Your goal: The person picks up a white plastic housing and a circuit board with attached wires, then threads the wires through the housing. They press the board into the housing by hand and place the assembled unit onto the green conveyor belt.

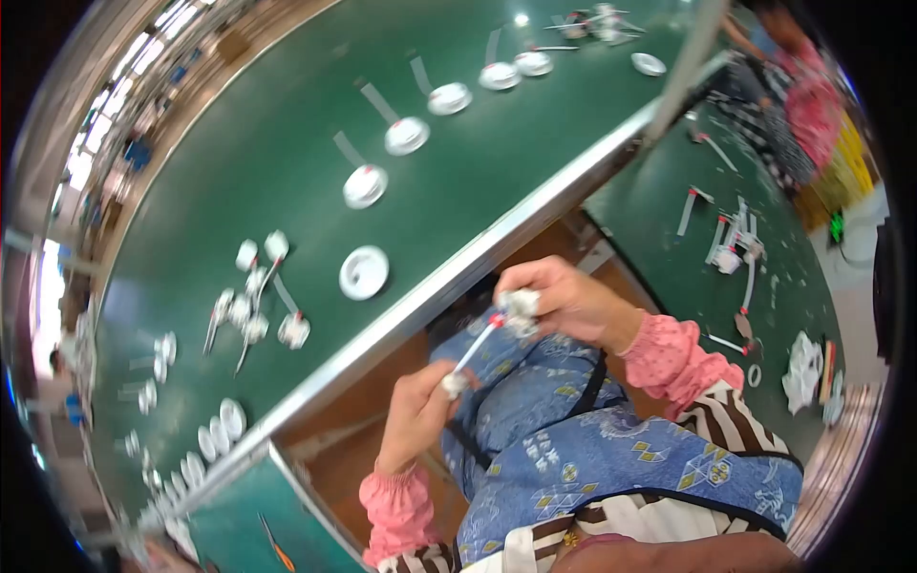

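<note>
Above my lap I hold a slim white strip with a red piece point(477, 346) between my two hands. My left hand point(413, 413) pinches its lower end, where a small white lump point(455, 384) shows at the fingertips. At the upper end, beside the red piece, my right hand point(578, 304) grips a crumpled white part point(520, 307). Fingers hide some of both ends, so the exact kind of part cannot be made out. Nearest on the green table is a round white dish-like cap point(364, 272).
On the green table point(287, 172), a row of white caps with strips point(406, 136) runs toward the back. A pile of similar white parts point(250, 306) lies left. The metal table edge point(449, 277) crosses ahead. More strips point(731, 239) lie right, near a seated person point(807, 95).
</note>
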Motion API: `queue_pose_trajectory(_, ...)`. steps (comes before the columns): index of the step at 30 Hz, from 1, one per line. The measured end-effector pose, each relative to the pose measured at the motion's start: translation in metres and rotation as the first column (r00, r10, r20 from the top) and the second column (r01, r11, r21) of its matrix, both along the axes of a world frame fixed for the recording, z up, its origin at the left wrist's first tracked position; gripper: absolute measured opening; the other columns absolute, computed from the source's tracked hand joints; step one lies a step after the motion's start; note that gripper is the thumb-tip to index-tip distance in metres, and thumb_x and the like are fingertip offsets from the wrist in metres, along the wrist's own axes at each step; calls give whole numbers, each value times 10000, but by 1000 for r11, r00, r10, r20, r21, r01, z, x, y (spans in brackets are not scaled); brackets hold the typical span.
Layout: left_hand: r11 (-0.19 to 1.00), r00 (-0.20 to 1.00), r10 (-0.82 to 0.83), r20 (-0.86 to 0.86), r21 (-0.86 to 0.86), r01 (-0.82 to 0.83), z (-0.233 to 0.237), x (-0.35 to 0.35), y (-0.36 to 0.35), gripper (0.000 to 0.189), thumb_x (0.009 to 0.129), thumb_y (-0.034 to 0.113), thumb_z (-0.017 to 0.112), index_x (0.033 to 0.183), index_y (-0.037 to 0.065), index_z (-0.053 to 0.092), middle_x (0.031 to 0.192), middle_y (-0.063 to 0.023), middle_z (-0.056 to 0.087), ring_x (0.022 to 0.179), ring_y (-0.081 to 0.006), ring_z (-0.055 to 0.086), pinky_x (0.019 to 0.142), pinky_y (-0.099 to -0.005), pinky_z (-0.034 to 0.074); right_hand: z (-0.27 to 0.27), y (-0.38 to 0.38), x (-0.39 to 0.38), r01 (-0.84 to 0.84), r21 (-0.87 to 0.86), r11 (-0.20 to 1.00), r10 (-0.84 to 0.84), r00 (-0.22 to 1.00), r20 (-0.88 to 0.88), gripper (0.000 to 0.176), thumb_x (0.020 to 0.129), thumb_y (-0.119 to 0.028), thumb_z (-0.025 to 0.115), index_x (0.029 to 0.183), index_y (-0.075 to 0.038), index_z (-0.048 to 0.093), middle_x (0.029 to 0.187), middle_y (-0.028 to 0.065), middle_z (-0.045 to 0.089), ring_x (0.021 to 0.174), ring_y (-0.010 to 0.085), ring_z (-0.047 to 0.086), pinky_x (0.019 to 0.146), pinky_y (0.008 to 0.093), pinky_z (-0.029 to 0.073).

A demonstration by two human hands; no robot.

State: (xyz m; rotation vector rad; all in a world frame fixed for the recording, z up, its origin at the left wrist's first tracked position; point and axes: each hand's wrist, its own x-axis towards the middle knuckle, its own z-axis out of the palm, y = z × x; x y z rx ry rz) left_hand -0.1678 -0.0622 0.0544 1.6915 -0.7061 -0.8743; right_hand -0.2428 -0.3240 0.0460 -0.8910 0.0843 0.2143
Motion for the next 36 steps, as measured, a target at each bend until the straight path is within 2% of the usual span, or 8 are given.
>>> queue_pose_trajectory(4, 995, 776, 98, 623, -60, -77, -23, -1, 7, 136, 898, -7, 547, 951, 39, 663, 678, -119, 591, 580, -248, 588, 556, -339, 453, -8, -5, 2, 29, 37, 999, -28, 999, -29, 166, 898, -79, 675, 1029, 15, 636, 858, 75, 653, 683, 129, 605, 541, 238, 443)
queue_pose_trajectory(8, 933, 380, 63, 923, 81, -350, -23, 59, 36, 156, 844, -22, 596, 964, 62, 654, 731, -152, 621, 650, -376, 637, 590, -435, 498, 6, -18, 7, 317, 48, 947, -320, 940, 117, 168, 969, -96, 613, 1083, 28, 615, 810, 100, 630, 617, 95, 491, 522, 203, 348)
queue_pose_trajectory(10, 868, 396, 16, 918, 184, -461, -6, 104, 33, 426, 826, -25, 614, 1240, 72, 611, 1119, -128, 665, 940, -364, 674, 782, -406, 541, 5, -25, 8, 291, 36, 956, -292, 937, 192, 200, 979, -151, 630, 1083, 19, 607, 762, 93, 601, 615, 99, 455, 514, 209, 319)
queue_pose_trajectory(12, 939, 402, -31, 915, 165, -301, -9, 141, 26, 685, 794, 20, 677, 1448, 108, 492, 1367, -126, 567, 1223, -356, 578, 1008, -407, 493, 4, -13, 10, 305, 42, 952, -307, 937, 168, 210, 983, -167, 635, 1079, 18, 607, 757, 89, 598, 621, 101, 458, 515, 209, 321)
queue_pose_trajectory(15, 964, 701, -109, 705, 246, -97, -27, 176, 6, 844, 747, 68, 736, 1528, 127, 420, 1431, -137, 527, 1352, -342, 476, 1137, -401, 406, 10, -5, 12, 307, 37, 951, -309, 938, 160, 214, 996, -180, 634, 1080, 15, 611, 766, 77, 599, 640, 107, 488, 515, 212, 330)
queue_pose_trajectory(20, 966, 576, 84, 813, 76, -247, -54, 159, -15, 738, 670, 224, 820, 1335, 52, 549, 1137, -140, 579, 1081, -346, 557, 933, -450, 459, 7, -4, 19, 392, 9, 920, -388, 905, 176, 175, 996, -151, 636, 1082, 0, 618, 830, 64, 622, 675, 109, 534, 524, 209, 341)
queue_pose_trajectory(31, 871, 475, 429, 769, -213, -443, -49, 85, -38, 742, 660, 127, 801, 1328, 19, 497, 1174, -150, 569, 1091, -354, 568, 962, -438, 441, 3, 37, 41, 370, -353, 859, -290, 921, 260, 123, 1024, -88, 587, 1068, 17, 633, 943, 38, 660, 782, 30, 549, 597, 176, 404)
queue_pose_trajectory(36, 858, 420, 466, 779, -281, -430, -48, 79, -38, 801, 636, 106, 818, 1351, 10, 472, 1231, -160, 563, 1124, -337, 558, 907, -422, 396, 12, 41, 38, 417, -585, 695, -147, 879, 453, 99, 988, -44, 592, 1004, 33, 653, 895, 45, 643, 792, 88, 577, 708, 255, 479)
